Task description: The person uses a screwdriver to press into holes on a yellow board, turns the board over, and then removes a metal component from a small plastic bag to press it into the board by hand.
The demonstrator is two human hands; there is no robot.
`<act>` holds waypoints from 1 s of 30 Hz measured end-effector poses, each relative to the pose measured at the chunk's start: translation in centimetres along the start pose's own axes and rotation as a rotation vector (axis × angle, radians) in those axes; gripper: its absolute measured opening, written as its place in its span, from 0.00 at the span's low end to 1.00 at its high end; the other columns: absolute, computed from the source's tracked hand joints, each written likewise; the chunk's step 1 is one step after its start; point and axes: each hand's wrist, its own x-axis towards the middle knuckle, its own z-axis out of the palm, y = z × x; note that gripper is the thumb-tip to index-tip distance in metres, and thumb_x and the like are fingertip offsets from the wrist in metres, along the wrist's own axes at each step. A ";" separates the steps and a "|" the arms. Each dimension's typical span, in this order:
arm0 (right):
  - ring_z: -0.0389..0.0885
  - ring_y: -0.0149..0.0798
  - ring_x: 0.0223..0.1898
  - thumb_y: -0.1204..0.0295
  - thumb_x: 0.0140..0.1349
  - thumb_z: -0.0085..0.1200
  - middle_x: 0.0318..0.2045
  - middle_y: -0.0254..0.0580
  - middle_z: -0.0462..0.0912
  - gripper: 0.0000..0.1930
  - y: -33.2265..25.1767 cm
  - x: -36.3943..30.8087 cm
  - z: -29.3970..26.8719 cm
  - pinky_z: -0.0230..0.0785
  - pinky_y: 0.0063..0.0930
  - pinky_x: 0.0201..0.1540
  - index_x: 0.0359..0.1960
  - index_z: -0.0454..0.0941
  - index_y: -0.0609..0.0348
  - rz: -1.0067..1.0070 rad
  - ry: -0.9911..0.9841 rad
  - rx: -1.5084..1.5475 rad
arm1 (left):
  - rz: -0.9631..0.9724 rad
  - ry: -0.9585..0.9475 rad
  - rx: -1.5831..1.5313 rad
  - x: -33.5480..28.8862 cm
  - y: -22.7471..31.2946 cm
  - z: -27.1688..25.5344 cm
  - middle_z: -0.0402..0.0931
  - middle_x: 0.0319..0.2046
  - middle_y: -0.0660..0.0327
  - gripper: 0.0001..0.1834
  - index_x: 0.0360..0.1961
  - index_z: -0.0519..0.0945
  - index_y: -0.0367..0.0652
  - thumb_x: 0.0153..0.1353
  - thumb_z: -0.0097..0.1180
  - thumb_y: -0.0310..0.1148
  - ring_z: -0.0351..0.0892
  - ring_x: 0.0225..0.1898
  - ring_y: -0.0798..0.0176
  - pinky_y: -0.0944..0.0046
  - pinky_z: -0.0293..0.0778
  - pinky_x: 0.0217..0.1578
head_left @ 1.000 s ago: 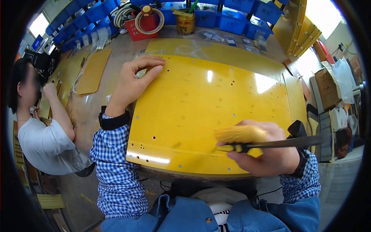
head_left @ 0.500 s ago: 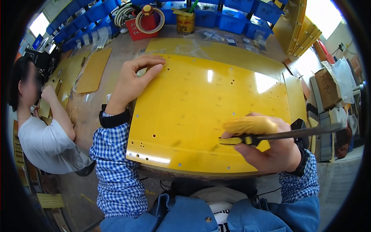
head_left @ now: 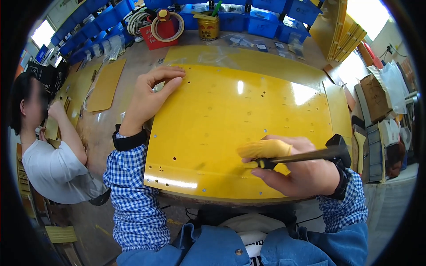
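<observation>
A large glossy yellow panel (head_left: 222, 115) with small drilled holes lies flat in front of me. My left hand (head_left: 153, 95) rests at its far left corner, fingertips on the surface, thumb apart from the fingers, nothing held. Over the panel's near right part, my right hand (head_left: 301, 170) is closed round a long dark tool (head_left: 306, 156) with a black and yellow end pointing left. Yellow covering wraps some of that hand's fingers. The tool's other end overlaps a black block (head_left: 339, 150) by my wrist; I cannot tell whether they are one piece.
Blue bins (head_left: 264, 24) line the back, with a gold can (head_left: 208, 27), tape rolls and small bags before them. A brush (head_left: 360, 139) lies right of the panel. To my left sits a person (head_left: 57, 164) in a light shirt. Cardboard (head_left: 376, 98) is stacked at far right.
My right hand has shifted slightly left with the tool, whose right end now reaches less far out. The left hand stays at the corner. The whole view has moved a little.
</observation>
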 end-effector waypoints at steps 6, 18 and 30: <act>0.85 0.46 0.34 0.78 0.56 0.61 0.35 0.46 0.84 0.16 0.3 -0.3 -0.1 0.78 0.30 0.38 0.47 0.77 0.64 -0.008 -0.013 0.001 | -0.010 0.004 0.005 0.1 0.3 0.2 0.83 0.45 0.54 0.11 0.41 0.86 0.37 0.63 0.59 0.32 0.80 0.49 0.58 0.62 0.74 0.53; 0.86 0.44 0.35 0.78 0.56 0.62 0.35 0.46 0.84 0.16 0.4 0.0 0.1 0.78 0.30 0.38 0.47 0.78 0.63 -0.020 0.012 0.017 | -0.030 0.012 0.004 -0.1 -0.1 0.0 0.83 0.46 0.55 0.11 0.42 0.87 0.38 0.63 0.59 0.33 0.80 0.49 0.58 0.61 0.74 0.53; 0.80 0.45 0.27 0.79 0.55 0.63 0.30 0.43 0.78 0.21 0.4 -0.3 0.0 0.75 0.34 0.29 0.52 0.76 0.60 -0.140 0.083 0.019 | -0.004 0.010 0.029 -0.1 0.1 0.0 0.83 0.46 0.54 0.12 0.42 0.86 0.38 0.63 0.60 0.33 0.80 0.49 0.58 0.62 0.75 0.53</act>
